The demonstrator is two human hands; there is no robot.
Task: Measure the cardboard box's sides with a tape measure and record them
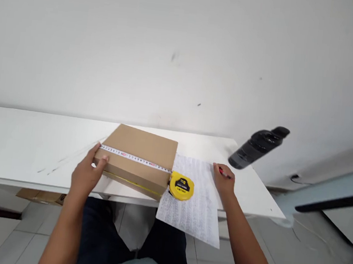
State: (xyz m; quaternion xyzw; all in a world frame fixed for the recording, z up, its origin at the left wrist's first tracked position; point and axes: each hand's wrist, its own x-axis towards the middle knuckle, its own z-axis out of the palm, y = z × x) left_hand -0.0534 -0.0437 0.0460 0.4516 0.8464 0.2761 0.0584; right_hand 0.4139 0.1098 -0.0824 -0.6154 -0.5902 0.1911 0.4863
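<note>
A brown cardboard box point(145, 142) lies flat on the white table. Across its top runs the white blade of a tape measure, whose yellow case point(182, 186) sits against the box's right edge. My left hand point(88, 171) is at the box's left edge, fingers at the blade's end and thumb over the box's front edge. My right hand point(223, 179) is closed around a red and black pen point(225, 173) and rests at the right side of a paper sheet point(192, 217) covered in small writing. The sheet lies partly under the tape case and hangs over the table's front edge.
A black bottle point(255, 148) stands near the right end of the white table point(36, 146), behind my right hand. A pale wall point(140, 52) rises along the table's back. Below, another piece of cardboard point(41, 196) shows at the left, and my legs are under the front edge.
</note>
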